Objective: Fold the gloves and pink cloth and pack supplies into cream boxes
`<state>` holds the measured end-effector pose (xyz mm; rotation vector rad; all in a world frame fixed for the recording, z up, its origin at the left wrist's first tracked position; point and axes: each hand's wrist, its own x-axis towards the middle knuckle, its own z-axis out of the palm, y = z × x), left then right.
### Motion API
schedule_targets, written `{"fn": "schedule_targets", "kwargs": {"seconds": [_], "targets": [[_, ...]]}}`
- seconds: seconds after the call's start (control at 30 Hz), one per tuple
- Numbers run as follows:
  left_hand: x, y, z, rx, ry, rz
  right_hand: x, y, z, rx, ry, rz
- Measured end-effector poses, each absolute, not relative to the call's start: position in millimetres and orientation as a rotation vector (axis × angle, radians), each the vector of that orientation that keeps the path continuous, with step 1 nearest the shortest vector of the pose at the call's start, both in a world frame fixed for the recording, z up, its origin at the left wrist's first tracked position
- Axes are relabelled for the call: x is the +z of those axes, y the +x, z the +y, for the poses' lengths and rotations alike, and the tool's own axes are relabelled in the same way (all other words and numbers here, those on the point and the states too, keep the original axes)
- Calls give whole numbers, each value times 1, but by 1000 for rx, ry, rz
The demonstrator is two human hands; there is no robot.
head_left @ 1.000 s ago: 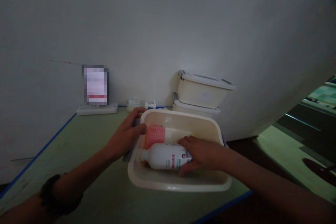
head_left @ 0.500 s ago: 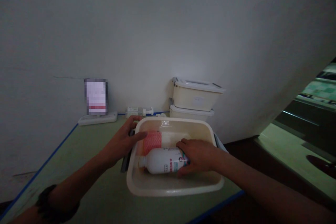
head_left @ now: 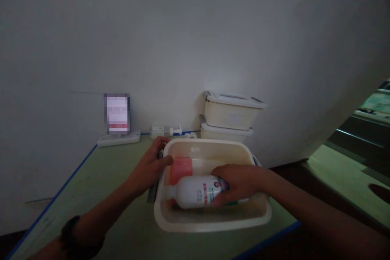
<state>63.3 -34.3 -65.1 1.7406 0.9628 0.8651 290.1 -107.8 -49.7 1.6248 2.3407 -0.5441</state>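
Note:
A cream plastic storage box [head_left: 210,227] without a lid stands on the table in front of me. My left hand [head_left: 154,164] grips its left rim, thumb over the inside edge and fingers outside. Inside the box a white bottle [head_left: 195,191] with a printed label lies on its side, its cap end pointing left. My right hand [head_left: 236,185] is wrapped over the bottle's right part, hiding its base. Behind the bottle, at the box's left end, is a pink patterned item [head_left: 182,169], partly covered; its kind is unclear.
Against the wall stand two stacked lidded boxes, the upper box [head_left: 233,113] above the lower box [head_left: 225,131]. A pump bottle [head_left: 164,131] lies behind my left hand. A screen on a stand [head_left: 118,138] is at the left. Blue tape [head_left: 57,185] edges the green table [head_left: 118,162].
The view has shifted slightly, so everything sits a little further right. The bottle has turned a little, showing more of its label, with my right hand still on it.

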Motion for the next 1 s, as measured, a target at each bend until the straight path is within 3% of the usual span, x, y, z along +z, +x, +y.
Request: {"fn": "schedule_targets", "kwargs": {"seconds": [0.33, 0.6, 1.0], "targets": [[-73, 62, -26, 857, 1725, 951, -16, 285, -106, -635, 1692, 2198], [-66, 60, -27, 830, 1751, 956, -37, 284, -106, -708, 1689, 2222], [-66, 63, -22, 841, 1747, 1027, -74, 280, -114, 1, 1702, 2417]]}}
